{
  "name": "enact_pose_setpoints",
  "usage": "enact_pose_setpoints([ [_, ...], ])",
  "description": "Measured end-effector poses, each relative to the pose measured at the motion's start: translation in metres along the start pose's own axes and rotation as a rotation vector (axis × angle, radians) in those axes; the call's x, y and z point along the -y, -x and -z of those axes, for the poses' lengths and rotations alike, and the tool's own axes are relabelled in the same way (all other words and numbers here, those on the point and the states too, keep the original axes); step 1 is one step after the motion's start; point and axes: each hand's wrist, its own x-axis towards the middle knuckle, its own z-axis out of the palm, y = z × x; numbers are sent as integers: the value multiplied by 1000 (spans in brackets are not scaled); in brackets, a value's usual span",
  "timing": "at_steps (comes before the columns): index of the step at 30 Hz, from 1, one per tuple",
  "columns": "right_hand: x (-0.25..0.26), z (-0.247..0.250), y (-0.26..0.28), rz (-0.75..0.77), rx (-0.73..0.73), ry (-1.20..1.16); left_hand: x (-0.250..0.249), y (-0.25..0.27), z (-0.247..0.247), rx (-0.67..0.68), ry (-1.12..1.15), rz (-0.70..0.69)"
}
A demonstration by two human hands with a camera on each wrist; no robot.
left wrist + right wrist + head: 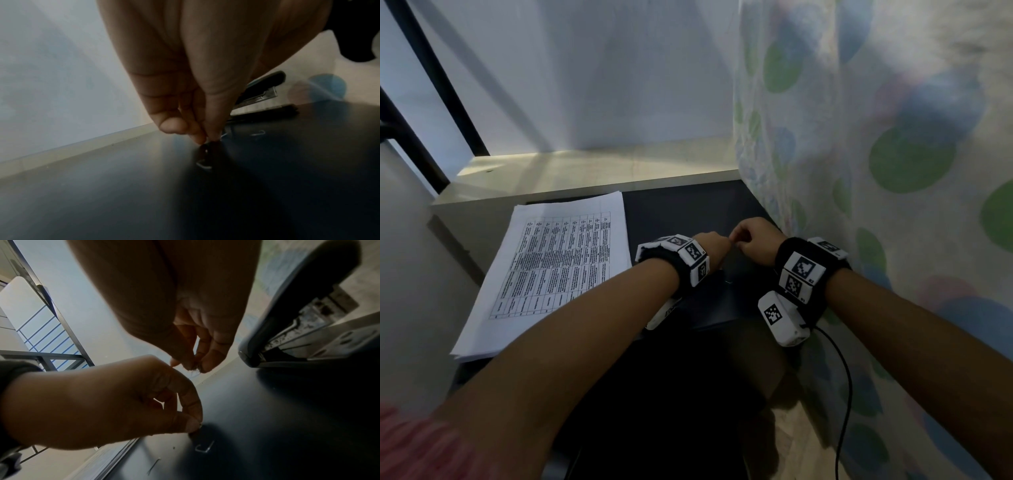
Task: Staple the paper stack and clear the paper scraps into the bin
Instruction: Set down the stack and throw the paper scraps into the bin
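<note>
The printed paper stack (551,267) lies at the left of the dark desk (688,212). Both hands hover close together right of it. My left hand (717,245) is down at the desk top, thumb and fingertips (205,138) pinching a small staple (199,425). My right hand (746,236) is just above and beyond it, its fingertips (205,365) pinched on a tiny dark bit too small to name. A black stapler (298,313) rests on the desk at the right, jaws gaping. Another loose staple (203,448) lies near the left thumb. No bin is in view.
A dotted curtain (876,171) hangs close along the right edge of the desk. A pale ledge (585,171) and a white wall stand behind it. One more staple (258,133) and a thin straight wire (154,465) lie on the desk. A black cable (846,394) trails from my right wrist.
</note>
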Motion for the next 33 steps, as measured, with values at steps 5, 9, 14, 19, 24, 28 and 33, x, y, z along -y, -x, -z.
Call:
enact_pose_setpoints([
  [5, 0, -1, 3, -23, 0, -5, 9, 8, -1, -4, -2, 24],
  [9, 4, -8, 11, -26, 18, 30, 19, 17, -3, -10, -13, 8],
  [14, 8, -21, 17, -49, 77, 30, 21, 23, -8, 43, -105, 5],
  [19, 9, -22, 18, -58, 68, 40, 24, 24, -15, 95, -139, -15],
  [24, 10, -14, 22, -69, 49, 53, 42, 30, -6, 8, -44, 10],
  [28, 11, -13, 23, -75, 38, 42, 51, 32, -5, -34, 29, 66],
  [33, 10, -21, 19, -61, 55, 16, 46, 27, -14, -53, 103, 112],
])
